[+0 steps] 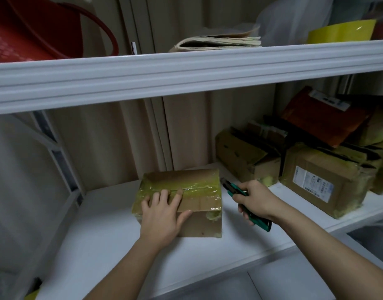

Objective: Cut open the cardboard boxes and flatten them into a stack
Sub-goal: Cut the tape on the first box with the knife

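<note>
A small cardboard box [195, 180] sealed with yellowish tape sits on the white shelf [104, 230]. My left hand [164, 215] lies flat on its top with fingers spread, pressing it down. My right hand [254, 200] grips a green utility knife [233, 188] just right of the box. The knife's tip points at the box's upper right corner, close to the taped seam.
Several more taped cardboard boxes [316, 180] are piled at the right of the shelf, with an orange parcel [322, 118] on top. The upper shelf [186, 70] overhangs, carrying a red tub [35, 27], folded paper bags [221, 42] and a yellow container [342, 31].
</note>
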